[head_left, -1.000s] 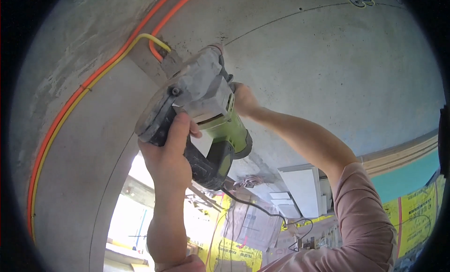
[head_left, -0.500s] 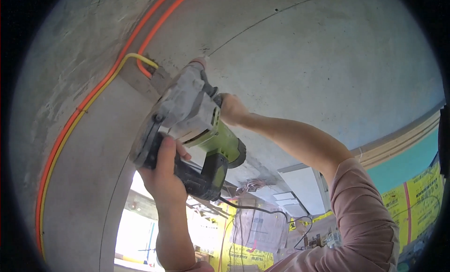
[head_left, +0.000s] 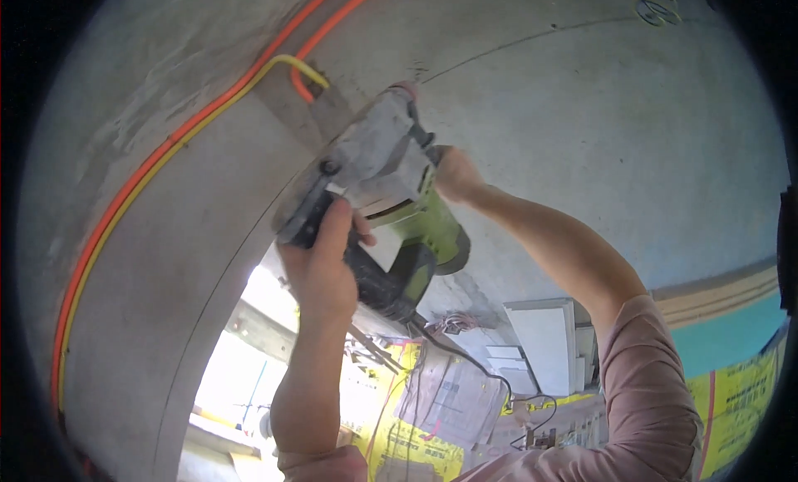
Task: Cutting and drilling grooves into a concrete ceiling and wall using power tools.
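Observation:
Overhead I hold a rotary hammer drill (head_left: 374, 158), with a dusty grey body and a green motor housing. My left hand (head_left: 320, 266) is wrapped round its black rear handle. The fingers of my right hand (head_left: 459, 174) close on the black side handle, partly hidden behind the tool. The drill's nose points up at the grey concrete ceiling (head_left: 582, 133), close to the end of a dark line. I cannot make out a bit or whether it touches. A black power cord (head_left: 453, 347) hangs from the handle's base.
Orange conduit (head_left: 179, 133) and a yellow conduit (head_left: 195, 129) run along the concrete at left, ending in a hole near the drill. Coiled wires (head_left: 657, 8) hang at upper right. Below are white panels (head_left: 542, 336), yellow sheeting (head_left: 731, 391) and a bright opening (head_left: 237, 374).
In the picture, the drill and both hands have shifted right and slightly up, while the conduits and ceiling line have shifted too. Both hands keep their grip.

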Demonstrator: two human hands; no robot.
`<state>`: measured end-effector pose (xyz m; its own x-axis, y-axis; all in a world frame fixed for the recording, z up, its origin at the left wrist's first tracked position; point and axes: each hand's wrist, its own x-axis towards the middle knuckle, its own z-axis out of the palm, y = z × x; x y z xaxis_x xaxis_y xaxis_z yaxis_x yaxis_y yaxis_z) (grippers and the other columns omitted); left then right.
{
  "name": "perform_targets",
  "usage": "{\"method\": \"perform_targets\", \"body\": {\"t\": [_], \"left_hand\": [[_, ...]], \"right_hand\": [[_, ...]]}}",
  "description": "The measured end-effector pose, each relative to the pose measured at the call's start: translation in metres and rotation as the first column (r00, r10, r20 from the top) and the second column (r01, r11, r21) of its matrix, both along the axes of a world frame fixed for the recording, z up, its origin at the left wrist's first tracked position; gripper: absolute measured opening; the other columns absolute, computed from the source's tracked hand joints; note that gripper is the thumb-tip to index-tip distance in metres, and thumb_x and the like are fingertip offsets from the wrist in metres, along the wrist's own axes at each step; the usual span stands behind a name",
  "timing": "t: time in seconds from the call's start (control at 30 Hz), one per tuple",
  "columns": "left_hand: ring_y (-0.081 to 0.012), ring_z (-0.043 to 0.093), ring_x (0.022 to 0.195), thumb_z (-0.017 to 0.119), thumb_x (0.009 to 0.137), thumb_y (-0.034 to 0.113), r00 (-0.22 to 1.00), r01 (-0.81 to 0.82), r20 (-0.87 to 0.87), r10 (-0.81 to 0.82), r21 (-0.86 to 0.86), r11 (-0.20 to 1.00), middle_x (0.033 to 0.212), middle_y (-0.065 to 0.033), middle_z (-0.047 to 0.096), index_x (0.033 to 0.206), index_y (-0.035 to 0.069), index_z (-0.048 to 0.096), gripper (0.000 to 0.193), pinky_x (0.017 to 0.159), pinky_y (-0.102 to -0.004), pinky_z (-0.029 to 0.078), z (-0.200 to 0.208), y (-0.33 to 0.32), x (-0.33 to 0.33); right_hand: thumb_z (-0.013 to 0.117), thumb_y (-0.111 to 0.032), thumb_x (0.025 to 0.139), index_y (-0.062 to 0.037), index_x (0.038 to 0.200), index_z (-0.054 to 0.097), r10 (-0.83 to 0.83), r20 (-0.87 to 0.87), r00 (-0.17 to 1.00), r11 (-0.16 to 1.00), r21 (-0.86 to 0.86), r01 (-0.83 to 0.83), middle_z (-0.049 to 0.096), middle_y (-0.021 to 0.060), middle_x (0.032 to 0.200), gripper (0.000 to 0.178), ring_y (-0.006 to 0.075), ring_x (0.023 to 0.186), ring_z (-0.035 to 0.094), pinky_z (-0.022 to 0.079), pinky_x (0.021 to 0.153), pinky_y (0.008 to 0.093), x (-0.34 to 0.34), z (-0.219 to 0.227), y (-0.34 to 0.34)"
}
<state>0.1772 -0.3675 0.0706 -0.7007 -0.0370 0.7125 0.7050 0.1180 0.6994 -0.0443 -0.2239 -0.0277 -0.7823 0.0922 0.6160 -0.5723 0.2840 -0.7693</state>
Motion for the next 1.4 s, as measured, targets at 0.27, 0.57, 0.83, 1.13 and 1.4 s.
{"method": "perform_targets", "body": {"t": [0.27,0.57,0.83,1.13,1.4], "left_hand": [[-0.0157,0.057,0.062,0.063,0.089,0.011,0.999,-0.033,-0.017,0.032,-0.074,0.997,0.070,-0.0063,0.060,0.085,0.002,0.059,0.011,0.058,-0.0299,0.046,0.003,-0.008,0.004],[-0.0115,0.057,0.054,0.065,0.088,0.015,0.996,-0.080,-0.055,0.072,-0.150,0.986,0.062,-0.0032,0.062,0.076,-0.001,0.063,0.019,0.055,-0.0279,0.045,0.001,0.000,-0.001],[-0.0141,0.060,0.058,0.064,0.088,0.011,0.997,0.071,-0.025,-0.071,-0.004,0.997,0.071,-0.0052,0.066,0.082,-0.001,0.065,0.013,0.057,-0.0284,0.047,0.006,0.015,0.006],[-0.0152,0.059,0.064,0.062,0.090,0.009,0.998,0.050,0.023,-0.052,0.093,0.994,0.077,-0.0067,0.063,0.100,0.000,0.060,0.013,0.060,-0.0306,0.050,0.003,0.011,-0.004],[-0.0180,0.058,0.062,0.068,0.087,0.015,0.998,-0.033,0.056,0.026,0.126,0.991,0.073,-0.0072,0.059,0.098,0.005,0.058,0.017,0.058,-0.0297,0.047,0.001,0.015,0.006]], "right_hand": [[0.061,-0.024,0.084,0.0029,0.100,0.066,-0.007,-0.042,0.999,1.000,0.013,0.007,0.065,0.0317,0.097,0.031,0.0440,0.102,0.064,0.049,0.083,0.0463,0.006,0.008,-0.007],[0.058,-0.025,0.088,0.0026,0.101,0.066,0.112,-0.117,0.987,0.980,-0.151,-0.130,0.067,0.0295,0.098,0.032,0.0419,0.103,0.065,0.049,0.085,0.0441,-0.031,-0.015,-0.004],[0.052,-0.017,0.085,0.0022,0.101,0.066,-0.013,-0.067,0.998,1.000,0.004,0.013,0.067,0.0303,0.092,0.029,0.0414,0.094,0.068,0.052,0.079,0.0458,-0.027,-0.006,0.007],[0.063,-0.018,0.078,-0.0003,0.096,0.068,-0.081,0.106,0.991,0.995,0.061,0.075,0.069,0.0259,0.089,0.026,0.0403,0.090,0.068,0.053,0.076,0.0476,0.004,0.011,0.015],[0.067,-0.023,0.079,-0.0033,0.098,0.068,-0.095,0.104,0.990,0.990,0.118,0.082,0.070,0.0226,0.093,0.028,0.0385,0.094,0.068,0.053,0.079,0.0475,0.011,0.012,0.012]]}}
